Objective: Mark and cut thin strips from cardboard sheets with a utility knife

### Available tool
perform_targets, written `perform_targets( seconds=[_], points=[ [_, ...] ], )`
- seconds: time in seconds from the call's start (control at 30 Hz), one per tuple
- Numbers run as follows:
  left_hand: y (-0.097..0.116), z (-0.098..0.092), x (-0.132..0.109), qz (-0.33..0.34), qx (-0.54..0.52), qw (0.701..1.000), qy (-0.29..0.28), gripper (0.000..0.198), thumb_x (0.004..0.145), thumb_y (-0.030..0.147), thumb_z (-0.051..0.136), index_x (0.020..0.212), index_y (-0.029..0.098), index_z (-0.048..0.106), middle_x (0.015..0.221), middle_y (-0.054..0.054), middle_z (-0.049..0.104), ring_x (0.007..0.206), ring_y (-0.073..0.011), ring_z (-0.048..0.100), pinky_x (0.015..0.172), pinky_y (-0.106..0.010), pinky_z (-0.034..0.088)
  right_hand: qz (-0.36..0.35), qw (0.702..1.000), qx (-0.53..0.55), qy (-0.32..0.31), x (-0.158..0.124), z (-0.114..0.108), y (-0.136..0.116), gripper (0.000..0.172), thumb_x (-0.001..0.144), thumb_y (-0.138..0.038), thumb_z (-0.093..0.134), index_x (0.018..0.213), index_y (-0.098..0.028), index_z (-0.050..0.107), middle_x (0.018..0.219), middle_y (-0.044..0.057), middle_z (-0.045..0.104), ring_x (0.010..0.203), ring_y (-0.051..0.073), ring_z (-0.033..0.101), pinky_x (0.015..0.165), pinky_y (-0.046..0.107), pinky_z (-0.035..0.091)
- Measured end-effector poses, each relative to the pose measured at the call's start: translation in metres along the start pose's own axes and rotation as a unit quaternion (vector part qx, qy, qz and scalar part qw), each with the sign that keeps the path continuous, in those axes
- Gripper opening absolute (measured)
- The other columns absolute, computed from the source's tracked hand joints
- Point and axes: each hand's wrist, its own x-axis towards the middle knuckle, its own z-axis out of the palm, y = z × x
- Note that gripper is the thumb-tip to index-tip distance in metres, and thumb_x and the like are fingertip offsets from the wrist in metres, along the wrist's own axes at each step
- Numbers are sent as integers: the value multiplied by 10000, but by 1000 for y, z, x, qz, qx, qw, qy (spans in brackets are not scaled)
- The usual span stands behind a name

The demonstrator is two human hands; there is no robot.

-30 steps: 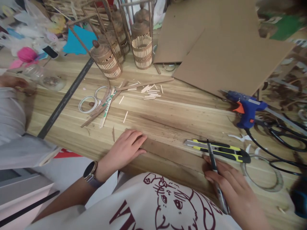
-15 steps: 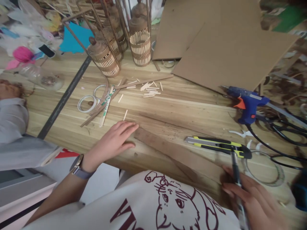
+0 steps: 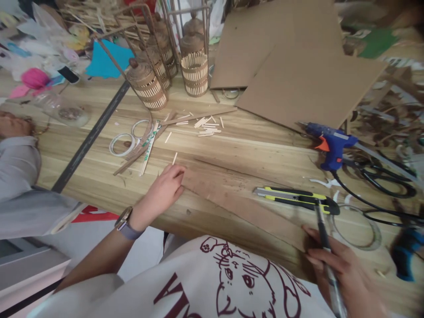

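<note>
1. Brown strip (image 3: 245, 208) slants across the frame's lower centre
2. Left hand (image 3: 167, 187), left of centre: fingers curled closed on its left end
3. Right hand (image 3: 349, 271), lower right: pinching the other end, marker (image 3: 323, 232) also gripped

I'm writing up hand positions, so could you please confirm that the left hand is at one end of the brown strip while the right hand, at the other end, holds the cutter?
Not quite: the right hand holds a pen and the cutter lies on the table, as the head view shows. The rest is right.
</note>
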Motion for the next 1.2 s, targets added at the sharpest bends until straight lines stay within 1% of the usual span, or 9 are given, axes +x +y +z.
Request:
perform_targets(
  seconds=[0.1, 0.27, 0.37, 0.43, 0.5, 0.57, 0.77, 1.0, 1.2],
  points=[
    [-2, -1, -8, -23, -37, 999, 22, 316, 912, 52, 449, 1091, 165, 683, 1121, -91, 634, 1061, -232, 600, 931, -400, 541, -45, 999, 8, -28, 0, 3, -1, 182, 905, -152, 567, 1054, -254, 590, 1274, 153, 682, 1152, 284, 685, 917, 414, 572],
    [3, -15, -15, -75, -44, 994, 73, 279, 1033, 213, 429, 1163, 182, 674, 1116, -83, 684, 1072, -217, 635, 953, -391, 541, -12, 999, 30, -10, -2, 8, 4, 173, 918, -141, 563, 1030, -264, 610, 1295, 135, 681, 1181, 290, 659, 953, 457, 540],
    [14, -18, -14, -13, -52, 998, 36, 295, 1035, 329, 505, 1266, 199, 635, 1217, -95, 685, 1180, -242, 604, 1030, -439, 509, -32, 999, 29, -12, 3, 9, 5, 184, 912, -107, 573, 1028, -245, 610, 1296, 146, 678, 1211, 294, 637, 969, 463, 521],
    [20, -15, -12, 55, -55, 997, -9, 395, 991, 427, 596, 1315, 200, 607, 1295, -112, 661, 1263, -265, 560, 1080, -475, 479, -52, 998, 24, -19, 6, 10, 6, 179, 908, -101, 584, 1024, -235, 610, 1291, 151, 679, 1202, 291, 642, 954, 451, 527],
    [24, -10, -9, 96, -49, 994, -32, 482, 938, 475, 666, 1317, 185, 597, 1330, -123, 644, 1304, -279, 532, 1101, -488, 466, -52, 998, 24, -17, 8, 11, 7, 153, 924, -118, 566, 1014, -235, 607, 1294, 150, 678, 1195, 289, 646, 941, 447, 532],
    [25, -5, -6, 113, -35, 992, -34, 474, 926, 450, 686, 1295, 164, 599, 1321, -124, 648, 1278, -281, 549, 1090, -486, 480, -43, 999, 26, -10, 9, 13, 9, 157, 930, -121, 548, 1012, -242, 607, 1308, 142, 675, 1197, 290, 648, 938, 448, 534],
    [23, 1, -1, 128, -10, 991, -34, 267, 988, 314, 610, 1205, 161, 640, 1257, -100, 679, 1170, -259, 599, 1026, -445, 529, -54, 998, 20, -26, 9, 12, 12, 214, 888, -91, 580, 1034, -243, 620, 1310, 144, 672, 1174, 294, 662, 937, 434, 540],
    [26, 0, -1, 127, -11, 991, -38, 246, 1012, 293, 567, 1197, 158, 655, 1238, -93, 692, 1144, -245, 600, 1008, -435, 542, -84, 995, -1, -52, 6, 14, 19, 155, 940, -163, 532, 1032, -237, 633, 1360, 121, 642, 1240, 279, 616, 960, 421, 531],
    [25, 0, -2, 123, -12, 992, -39, 243, 1019, 280, 556, 1212, 185, 670, 1243, -75, 700, 1162, -235, 602, 1023, -423, 535, -97, 994, -18, -47, 11, 11, 20, 162, 942, -143, 526, 1029, -221, 638, 1347, 122, 654, 1213, 277, 625, 978, 428, 508]
  ],
)
